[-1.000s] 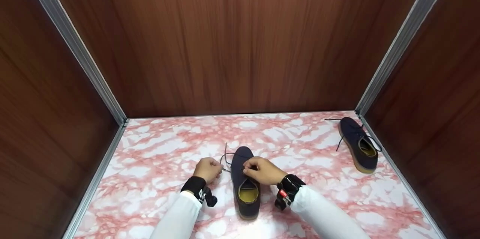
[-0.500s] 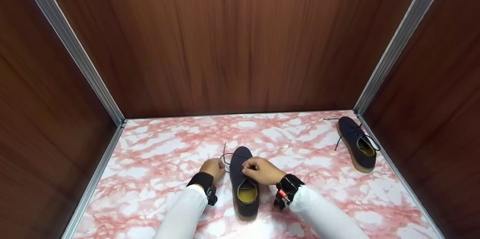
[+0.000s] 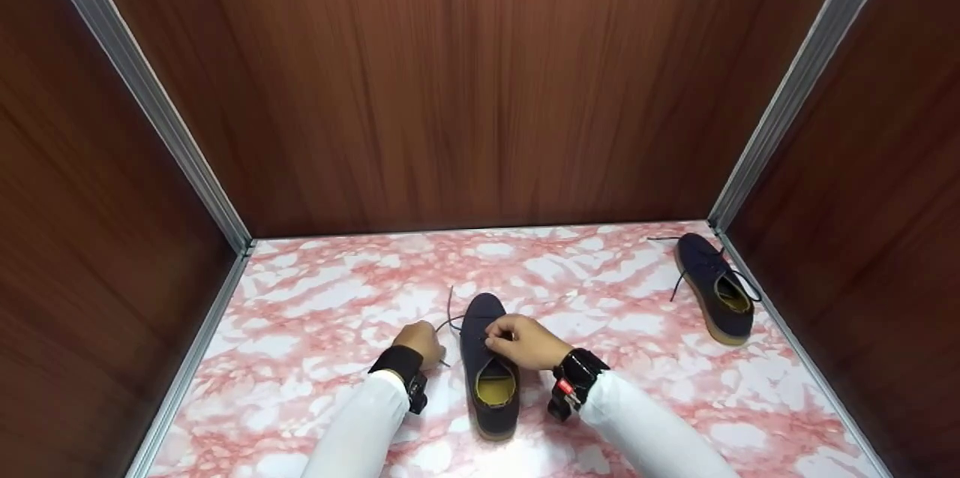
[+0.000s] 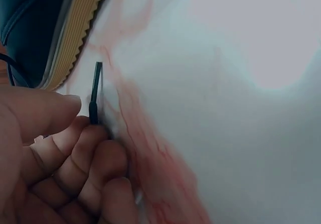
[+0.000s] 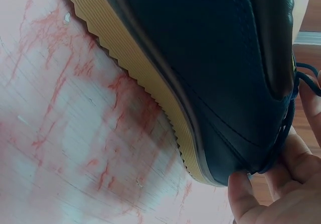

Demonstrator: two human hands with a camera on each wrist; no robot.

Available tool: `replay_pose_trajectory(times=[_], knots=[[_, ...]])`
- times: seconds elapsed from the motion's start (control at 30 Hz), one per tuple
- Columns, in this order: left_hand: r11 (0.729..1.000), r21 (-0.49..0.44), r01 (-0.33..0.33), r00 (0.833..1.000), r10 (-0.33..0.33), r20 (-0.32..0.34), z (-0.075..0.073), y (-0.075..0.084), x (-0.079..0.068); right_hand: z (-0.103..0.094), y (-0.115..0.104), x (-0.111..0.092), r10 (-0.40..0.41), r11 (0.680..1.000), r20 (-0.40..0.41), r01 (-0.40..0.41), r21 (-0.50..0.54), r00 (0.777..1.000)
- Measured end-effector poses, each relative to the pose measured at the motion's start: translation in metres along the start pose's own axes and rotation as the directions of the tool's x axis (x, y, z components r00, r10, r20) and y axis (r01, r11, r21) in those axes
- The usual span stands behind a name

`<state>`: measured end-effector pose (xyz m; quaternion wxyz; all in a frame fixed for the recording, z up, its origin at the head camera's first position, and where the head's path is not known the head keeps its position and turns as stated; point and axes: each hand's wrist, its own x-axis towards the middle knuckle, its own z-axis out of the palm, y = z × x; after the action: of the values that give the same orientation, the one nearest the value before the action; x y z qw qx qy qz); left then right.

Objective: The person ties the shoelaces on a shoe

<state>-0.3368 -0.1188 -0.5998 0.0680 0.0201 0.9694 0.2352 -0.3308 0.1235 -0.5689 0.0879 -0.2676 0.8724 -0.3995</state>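
Observation:
A dark navy lace-up shoe with a yellow lining stands on the floor, toe pointing away. Left of it, my left hand has curled fingers; in the left wrist view a dark shoelace pokes out past the fingertips, its tip pointing beyond them. My right hand is over the lacing, thumb and forefinger together in a pinch. Seen from the right wrist, the fingers lie against the shoe's upper and a dark lace loop passes by the thumb. The palm side of the left hand is partly hidden in the head view.
A second navy shoe with loose laces stands at the right, near the side wall. Brown wood-look panels with grey metal edging enclose the pink-and-white marbled surface on three sides.
The left hand moves in toward the shoe, then slightly back left, and a lace end now shows below its fingers. The right hand and both shoes stay in place.

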Motion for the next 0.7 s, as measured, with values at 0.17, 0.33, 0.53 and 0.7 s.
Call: replay_pose_trajectory(times=[0.17,0.33,0.53,0.7], knots=[[1.0,0.013,0.027,1.0,-0.027,0.011,-0.004,0.001,-0.002,0.0,0.0,-0.001,0.01,1.0,0.001,-0.01,0.001,1.0],[0.995,-0.088,-0.043,0.993,0.033,-0.111,0.002,0.001,0.006,0.0,0.0,-0.002,0.027,0.999,0.012,-0.027,0.023,1.0],[0.969,-0.199,-0.15,0.98,0.119,-0.159,0.012,0.003,0.018,0.0,0.0,-0.001,0.02,0.999,0.009,-0.02,0.025,1.0],[0.973,-0.188,-0.13,0.986,0.107,-0.131,0.013,0.005,0.02,0.0,0.001,0.0,0.02,1.0,0.005,-0.02,0.021,1.0]])
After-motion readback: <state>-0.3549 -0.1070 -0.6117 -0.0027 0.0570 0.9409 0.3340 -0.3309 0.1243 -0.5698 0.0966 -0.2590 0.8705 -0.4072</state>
